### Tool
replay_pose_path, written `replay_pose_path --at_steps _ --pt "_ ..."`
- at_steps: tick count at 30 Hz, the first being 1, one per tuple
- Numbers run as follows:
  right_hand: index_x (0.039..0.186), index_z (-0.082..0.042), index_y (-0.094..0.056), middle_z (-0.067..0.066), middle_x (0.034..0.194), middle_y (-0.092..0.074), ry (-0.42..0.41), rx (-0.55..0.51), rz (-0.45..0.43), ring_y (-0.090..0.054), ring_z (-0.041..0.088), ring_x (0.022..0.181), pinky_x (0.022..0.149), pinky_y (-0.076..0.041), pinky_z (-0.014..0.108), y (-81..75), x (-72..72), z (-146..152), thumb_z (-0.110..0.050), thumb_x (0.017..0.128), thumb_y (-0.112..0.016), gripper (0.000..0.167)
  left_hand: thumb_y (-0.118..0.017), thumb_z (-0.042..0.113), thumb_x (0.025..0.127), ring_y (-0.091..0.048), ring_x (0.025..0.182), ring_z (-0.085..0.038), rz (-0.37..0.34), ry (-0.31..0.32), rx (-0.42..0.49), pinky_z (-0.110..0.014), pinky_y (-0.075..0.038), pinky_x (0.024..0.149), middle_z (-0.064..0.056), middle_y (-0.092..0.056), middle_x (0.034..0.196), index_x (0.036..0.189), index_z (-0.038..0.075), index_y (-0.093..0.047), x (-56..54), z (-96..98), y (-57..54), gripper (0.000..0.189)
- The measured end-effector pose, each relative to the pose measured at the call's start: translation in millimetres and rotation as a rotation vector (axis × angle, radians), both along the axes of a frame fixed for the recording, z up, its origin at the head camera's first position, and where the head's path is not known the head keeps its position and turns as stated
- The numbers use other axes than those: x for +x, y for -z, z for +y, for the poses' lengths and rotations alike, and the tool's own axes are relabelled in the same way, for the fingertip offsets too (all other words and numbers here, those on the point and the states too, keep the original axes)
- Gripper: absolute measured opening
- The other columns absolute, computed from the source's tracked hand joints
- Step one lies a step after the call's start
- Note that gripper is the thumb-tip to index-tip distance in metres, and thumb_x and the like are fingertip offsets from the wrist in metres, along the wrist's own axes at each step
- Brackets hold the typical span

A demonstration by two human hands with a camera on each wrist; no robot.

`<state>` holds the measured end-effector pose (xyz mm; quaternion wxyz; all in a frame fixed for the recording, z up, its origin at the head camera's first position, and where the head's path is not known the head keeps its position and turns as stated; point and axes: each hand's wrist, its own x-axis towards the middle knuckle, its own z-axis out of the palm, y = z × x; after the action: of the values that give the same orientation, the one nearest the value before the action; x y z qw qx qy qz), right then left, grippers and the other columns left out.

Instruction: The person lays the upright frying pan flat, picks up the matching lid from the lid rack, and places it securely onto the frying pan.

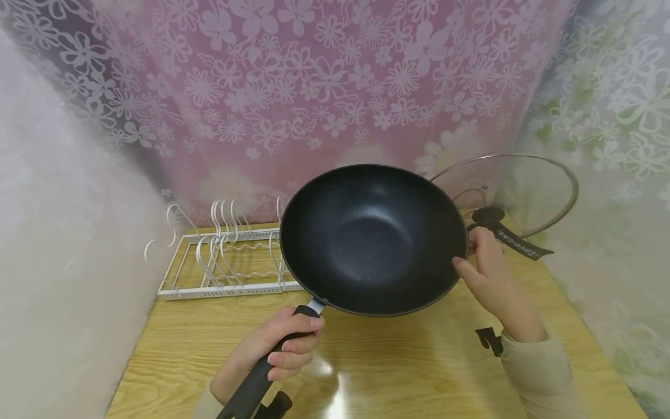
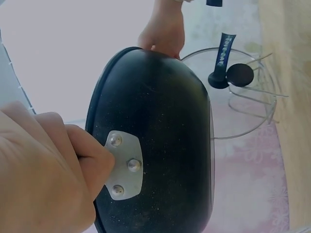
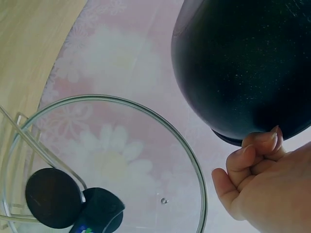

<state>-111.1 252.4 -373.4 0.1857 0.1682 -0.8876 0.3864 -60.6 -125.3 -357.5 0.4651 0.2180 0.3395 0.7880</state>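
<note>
A black wok (image 1: pixel 371 238) is held up over the wooden table, its hollow tilted toward the head camera. My left hand (image 1: pixel 285 343) grips its long black handle (image 1: pixel 253 384) near the metal joint. At the opposite rim my right hand (image 1: pixel 489 279) pinches the edge, thumb on the inside. The left wrist view shows the wok's dark outer side (image 2: pixel 160 141) and a riveted metal bracket (image 2: pixel 127 166). Seen from the right wrist, the curled fingers of the right hand (image 3: pixel 272 179) meet the rim from beneath.
A white wire rack (image 1: pixel 225 285) stands at the back left, partly hidden by the wok. Behind the wok on the right, a glass lid (image 1: pixel 570 186) with a black knob stands upright in a wire holder. Floral curtains (image 1: pixel 335 87) surround the wooden table (image 1: pixel 398 372).
</note>
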Motion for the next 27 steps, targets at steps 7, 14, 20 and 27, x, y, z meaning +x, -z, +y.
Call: replay_pose_path --at_steps 7,14,20,27 --pt "0.09 0.004 -0.045 0.01 0.089 -0.045 0.045 -0.063 0.058 -0.037 0.01 0.084 0.074 -0.029 0.029 11.8 15.6 0.0 0.006 0.077 -0.055 0.017 -0.027 0.012 0.107 -0.039 0.042 0.004 0.013 0.017 -0.037 -0.014 -0.034 0.034 0.01 -0.034 0.06 0.09 0.01 -0.05 1.3 1.3 7.2 0.028" --pt "0.093 0.008 -0.047 0.009 0.089 -0.046 0.069 -0.159 0.087 -0.039 0.005 0.086 0.078 -0.029 0.02 29.5 31.7 -0.4 0.012 0.072 -0.056 0.023 -0.029 0.013 0.105 -0.039 0.041 0.004 -0.024 0.02 -0.072 -0.014 -0.034 0.032 0.01 -0.034 0.059 0.089 0.01 -0.049 4.1 2.6 13.4 0.026" --pt "0.093 0.007 -0.048 0.006 0.088 -0.047 0.083 -0.215 0.088 -0.042 0.006 0.088 0.08 -0.03 0.019 43.7 44.9 -0.6 0.015 0.07 -0.056 0.026 -0.03 0.014 0.105 -0.04 0.04 0.005 -0.053 0.016 -0.121 -0.013 -0.036 0.033 0.011 -0.036 0.058 0.091 0.01 -0.051 6.2 3.0 19.0 0.026" --pt "0.089 0.006 -0.045 0.002 0.092 -0.046 0.122 -0.293 0.062 -0.043 0.007 0.096 0.085 -0.03 0.017 61.1 61.1 -1.5 0.018 0.068 -0.055 0.027 -0.032 0.018 0.106 -0.038 0.04 0.005 -0.066 0.031 -0.166 -0.012 -0.034 0.032 0.012 -0.037 0.059 0.093 0.01 -0.051 4.1 3.7 25.3 0.024"
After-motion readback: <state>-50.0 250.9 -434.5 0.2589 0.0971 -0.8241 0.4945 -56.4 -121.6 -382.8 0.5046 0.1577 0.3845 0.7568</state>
